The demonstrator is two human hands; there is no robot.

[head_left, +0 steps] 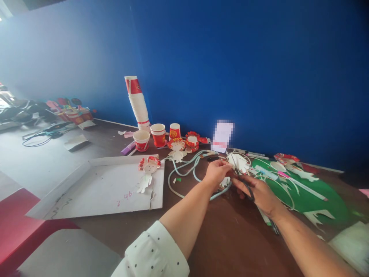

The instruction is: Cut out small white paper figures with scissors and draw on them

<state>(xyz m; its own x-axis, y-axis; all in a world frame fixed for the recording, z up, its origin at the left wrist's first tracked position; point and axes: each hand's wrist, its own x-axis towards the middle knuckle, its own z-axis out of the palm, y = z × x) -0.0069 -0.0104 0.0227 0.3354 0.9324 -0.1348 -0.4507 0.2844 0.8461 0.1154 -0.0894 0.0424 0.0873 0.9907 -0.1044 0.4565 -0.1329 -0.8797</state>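
My right hand (259, 192) is closed round the dark handles of a pair of scissors (249, 191), whose blades point away from me and up toward a white paper cutout (240, 163). My left hand (216, 174) is pinched at the near left edge of that cutout, close beside the blades. Under the left fingers lies a smaller white paper piece (225, 182). Left of my hands, a paper figure with a red frilled head (145, 181) rests on a white box lid (100, 188). Two similar red-rimmed pieces (177, 149) lie beyond the cable.
A pale blue cable (173, 186) loops on the brown table. Behind stand red paper cups (158, 135) and a tall leaning cup stack (138, 104) against the blue wall. On the right, a green sheet (323, 188) bears markers and scraps. A red chair (25, 231) stands front left.
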